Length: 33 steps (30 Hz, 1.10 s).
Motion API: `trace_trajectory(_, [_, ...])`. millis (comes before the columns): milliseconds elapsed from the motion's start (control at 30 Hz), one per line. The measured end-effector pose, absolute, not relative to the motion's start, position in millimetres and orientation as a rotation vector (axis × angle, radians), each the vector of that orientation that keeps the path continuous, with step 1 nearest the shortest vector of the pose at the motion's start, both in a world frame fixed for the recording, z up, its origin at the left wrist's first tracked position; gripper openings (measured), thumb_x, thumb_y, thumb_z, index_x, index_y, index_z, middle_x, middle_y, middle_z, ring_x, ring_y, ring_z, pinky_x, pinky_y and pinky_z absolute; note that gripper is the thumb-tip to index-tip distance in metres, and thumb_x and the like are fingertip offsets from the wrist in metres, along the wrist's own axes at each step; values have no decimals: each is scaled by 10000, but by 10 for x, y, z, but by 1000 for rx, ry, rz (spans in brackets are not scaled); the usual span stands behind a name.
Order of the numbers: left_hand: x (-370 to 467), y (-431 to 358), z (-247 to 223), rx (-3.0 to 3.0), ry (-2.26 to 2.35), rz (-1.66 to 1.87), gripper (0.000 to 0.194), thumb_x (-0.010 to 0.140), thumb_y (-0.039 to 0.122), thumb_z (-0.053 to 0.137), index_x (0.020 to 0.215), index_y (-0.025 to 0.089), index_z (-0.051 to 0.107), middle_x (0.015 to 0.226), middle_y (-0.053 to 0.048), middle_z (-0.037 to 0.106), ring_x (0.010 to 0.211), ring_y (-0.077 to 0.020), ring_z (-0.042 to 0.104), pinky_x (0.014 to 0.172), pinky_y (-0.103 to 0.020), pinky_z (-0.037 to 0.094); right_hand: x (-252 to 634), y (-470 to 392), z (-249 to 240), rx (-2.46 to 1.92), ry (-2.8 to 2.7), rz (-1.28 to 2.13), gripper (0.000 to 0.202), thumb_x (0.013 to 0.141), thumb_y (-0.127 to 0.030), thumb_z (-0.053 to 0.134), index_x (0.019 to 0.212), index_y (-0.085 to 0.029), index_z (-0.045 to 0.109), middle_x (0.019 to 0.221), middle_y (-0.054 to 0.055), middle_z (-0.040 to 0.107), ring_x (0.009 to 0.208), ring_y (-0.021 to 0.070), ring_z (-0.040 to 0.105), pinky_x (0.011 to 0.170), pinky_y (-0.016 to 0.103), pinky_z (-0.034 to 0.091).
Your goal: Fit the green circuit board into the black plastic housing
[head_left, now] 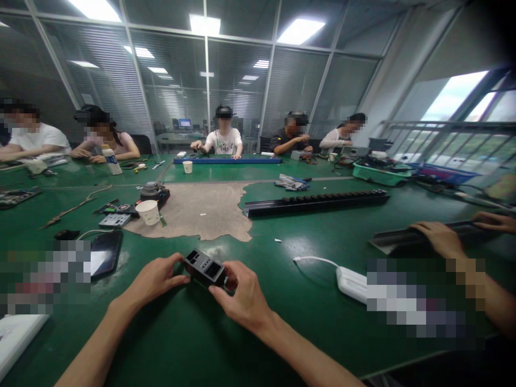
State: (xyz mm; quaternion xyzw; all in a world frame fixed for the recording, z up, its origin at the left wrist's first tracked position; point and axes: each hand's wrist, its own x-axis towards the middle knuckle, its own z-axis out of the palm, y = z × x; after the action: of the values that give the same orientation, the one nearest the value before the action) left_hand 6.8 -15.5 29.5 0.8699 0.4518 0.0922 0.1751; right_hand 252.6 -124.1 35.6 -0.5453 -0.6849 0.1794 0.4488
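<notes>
A small black box-shaped device (205, 267) with a grey top face and dark openings is held just above the green table (258, 333). My left hand (157, 279) grips its left end between thumb and fingers. On the right end, my right hand (244, 293) is closed round it, thumb at the near edge. The device is tilted, its right end nearer to me. What lies under the fingers of my right hand is partly hidden.
A paper cup (148, 213) stands by electronic parts on a brown sheet (201, 209). Behind lies a long black rail (318, 203). A white device with cable (352, 285) lies right, near another person's hands (441, 239) on a black piece. Several people sit opposite.
</notes>
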Motion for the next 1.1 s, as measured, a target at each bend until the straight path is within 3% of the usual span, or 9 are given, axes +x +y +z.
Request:
trace_trajectory(200, [72, -156, 291, 2444, 1298, 240, 475, 821, 613, 543, 1115, 240, 544, 674, 21, 579, 644, -179, 552, 560, -258, 274, 2550, -1261, 212, -1427, -1763, 369, 397, 726, -290, 714, 1087, -201, 576, 1001, 67, 618, 890, 220, 589, 803, 356, 498])
trace_trajectory(400, [72, -154, 291, 2446, 1292, 250, 495, 813, 612, 555, 1128, 231, 536, 680, 20, 584, 636, -174, 546, 556, -262, 275, 2553, -1262, 176, -1493, -1782, 350, 634, 674, -418, 771, 1221, -207, 530, 1123, 97, 576, 1012, 271, 555, 880, 418, 479])
trace_trajectory(633, [73, -158, 281, 2460, 1299, 243, 503, 804, 626, 553, 1123, 238, 542, 672, 25, 575, 642, -176, 554, 551, -258, 272, 2515, -1259, 172, -1361, -1768, 396, 340, 764, -277, 691, 1079, -194, 592, 941, 50, 587, 857, 203, 562, 772, 346, 495])
trace_trajectory(833, [56, -173, 300, 2491, 1283, 252, 504, 812, 642, 545, 1104, 231, 538, 677, 21, 582, 645, -177, 551, 554, -256, 276, 2552, -1179, 392, -1179, -1642, 477, 379, 790, -245, 664, 1155, -198, 572, 1010, 54, 595, 820, 164, 583, 673, 263, 510])
trace_trajectory(1100, [65, -178, 345, 2470, 1291, 225, 544, 805, 672, 530, 1120, 228, 546, 731, -1, 609, 677, -190, 564, 568, -269, 298, 2888, -672, 235, -1388, -1586, 407, 317, 777, -260, 665, 1084, -186, 636, 967, 49, 640, 776, 169, 598, 703, 293, 507])
